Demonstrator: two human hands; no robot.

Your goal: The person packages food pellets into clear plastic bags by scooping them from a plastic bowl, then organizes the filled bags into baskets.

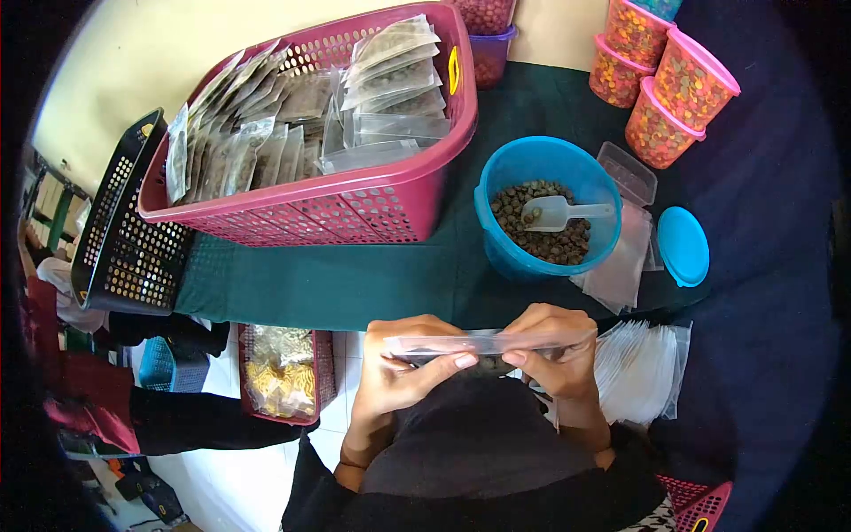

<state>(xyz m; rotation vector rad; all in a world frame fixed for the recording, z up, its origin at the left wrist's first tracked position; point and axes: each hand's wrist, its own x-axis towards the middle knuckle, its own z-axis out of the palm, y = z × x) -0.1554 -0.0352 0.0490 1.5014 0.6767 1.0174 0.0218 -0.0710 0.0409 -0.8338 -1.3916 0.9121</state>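
Observation:
My left hand [403, 371] and my right hand [557, 353] pinch the top edge of a clear plastic bag [483, 342] between thumbs and fingers, close to my chest. The bag's lower part is mostly hidden. Beyond my hands, a blue bucket [500, 246] holds small brown pieces [557, 244] with a white scoop [572, 213] lying in them. Flat clear bags [626, 257] lie beside the bucket, and a stack of white-looking bags [640, 368] is near my right hand.
A pink basket [355, 199] full of filled packets [394, 66] stands at the back left, beside a black basket [133, 266]. Pink-lidded tubs [678, 97] and a blue lid [683, 246] are at the right. A person's dark-clad leg [191, 418] and a basket of yellow packets [282, 377] are lower left.

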